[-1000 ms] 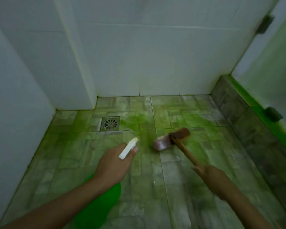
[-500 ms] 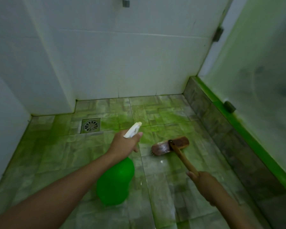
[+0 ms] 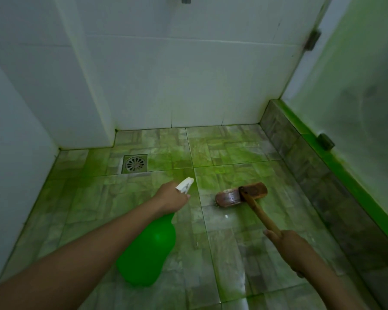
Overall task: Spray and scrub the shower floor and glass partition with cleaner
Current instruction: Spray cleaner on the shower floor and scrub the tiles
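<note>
left hand (image 3: pixel 171 199) grips 1 spray bottle (image 3: pixel 147 253) | right hand (image 3: pixel 292 248) apparently wraps 1 brush (image 3: pixel 242 194)

Both forearms bare, no sleeves; hands ungloved.

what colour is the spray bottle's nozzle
White, on a bright green bottle; the nozzle shows clearly in the head view, above the left hand.

The shower floor (image 3: pixel 143 198) is tiled in mottled grey stone, wet and tinted green — strongest near the middle and along the far wall. A square metal drain (image 3: pixel 135 163) sits left of centre in the upper part of the floor. The scrub brush (image 3: pixel 241 194) rests bristles-down on the tiles right of centre.
</note>
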